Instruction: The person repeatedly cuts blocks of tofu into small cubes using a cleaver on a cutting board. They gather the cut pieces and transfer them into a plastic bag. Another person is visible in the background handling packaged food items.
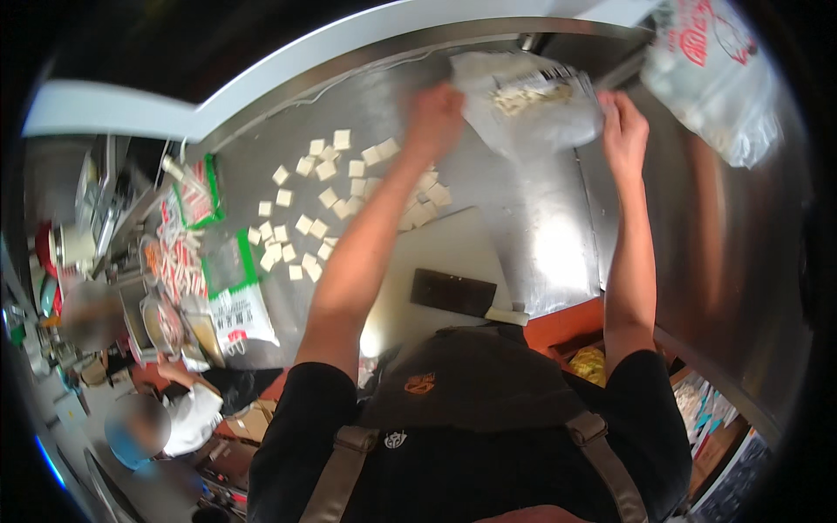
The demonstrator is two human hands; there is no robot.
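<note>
A translucent plastic bag with dark printing (514, 135) is stretched between the two hands at the far side of the brushed-steel worktop (384, 87), with a small heap of off-white pieces (527, 98) showing through its film. The left hand (438, 118) is closed on the bag's left edge, its fingers softened by motion blur; the right hand (624, 135) pinches the right edge between thumb and fingers. Left of the bag, many flat, white, square-cut pieces (327, 171) lie scattered over the steel, some touching, others apart, and the left forearm passes over part of the spread. Nearer the body, a white cutting board (440, 253) lies on the worktop, and on it rests a cleaver with a dark rectangular blade (453, 292), its pale handle pointing to the right. A translucent white carrier bag with red printing (715, 87) is at the upper right, beyond the right hand. Along the left end are a green-edged clear-and-white plastic packet (231, 266), a pile of red-and-white sticks (180, 266) and, farther off, another green-edged packet (198, 193). A dark apron with brown straps (466, 383) covers the person's front. At the lower left is a co-worker in a blue cap and white top (193, 421).
</note>
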